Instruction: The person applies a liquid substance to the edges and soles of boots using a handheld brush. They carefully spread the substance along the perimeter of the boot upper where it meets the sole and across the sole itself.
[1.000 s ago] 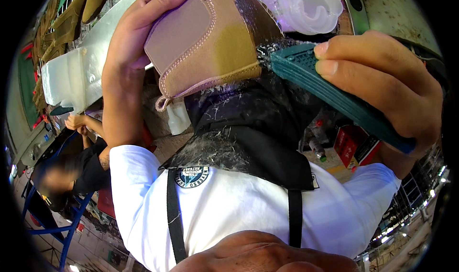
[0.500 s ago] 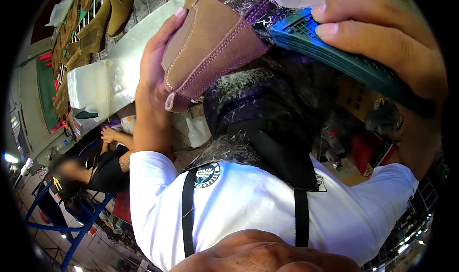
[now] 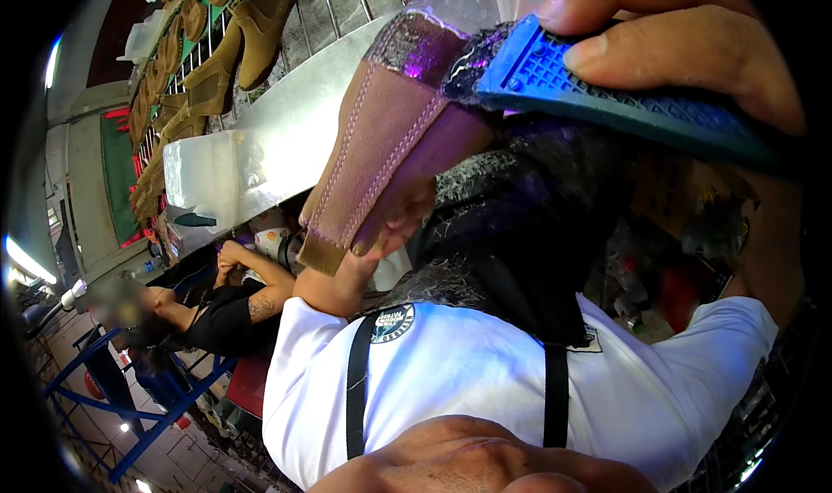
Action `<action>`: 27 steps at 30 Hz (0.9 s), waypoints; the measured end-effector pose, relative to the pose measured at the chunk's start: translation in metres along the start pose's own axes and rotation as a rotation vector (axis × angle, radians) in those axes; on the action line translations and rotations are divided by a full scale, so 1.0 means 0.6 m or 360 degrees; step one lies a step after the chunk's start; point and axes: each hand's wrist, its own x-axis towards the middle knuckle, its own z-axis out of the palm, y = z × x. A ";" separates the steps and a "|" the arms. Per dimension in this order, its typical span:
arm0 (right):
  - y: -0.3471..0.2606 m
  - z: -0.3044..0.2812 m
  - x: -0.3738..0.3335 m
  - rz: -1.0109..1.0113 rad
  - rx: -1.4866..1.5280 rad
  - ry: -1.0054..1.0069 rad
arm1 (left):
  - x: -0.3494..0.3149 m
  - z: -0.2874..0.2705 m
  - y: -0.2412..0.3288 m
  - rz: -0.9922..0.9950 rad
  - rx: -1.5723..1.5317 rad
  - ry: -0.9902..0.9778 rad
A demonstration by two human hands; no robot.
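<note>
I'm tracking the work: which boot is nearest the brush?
The brown boot with pale stitching, in the left hand, beside the blue brush; the other boots are farther off, untouched.

Since a second ago, we see the brown boot (image 3: 373,164) turned from its broad side to a narrower face. The left hand (image 3: 394,229) has shifted from the boot's side edge to its lower end. Brush (image 3: 563,90) now flatter, more gridded face showing; more tan boots (image 3: 269,29) in our view.
</note>
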 end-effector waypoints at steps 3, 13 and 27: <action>0.002 0.000 -0.006 0.0011 0.0049 0.0016 | 0.004 0.002 -0.029 -0.0180 -0.0132 -0.0080; 0.011 0.027 -0.006 -0.0026 0.0176 0.0041 | -0.008 0.028 -0.096 -0.0121 -0.0184 0.0151; 0.053 0.091 -0.058 0.0229 0.1007 0.0473 | 0.003 0.042 -0.067 0.0094 0.0241 0.0069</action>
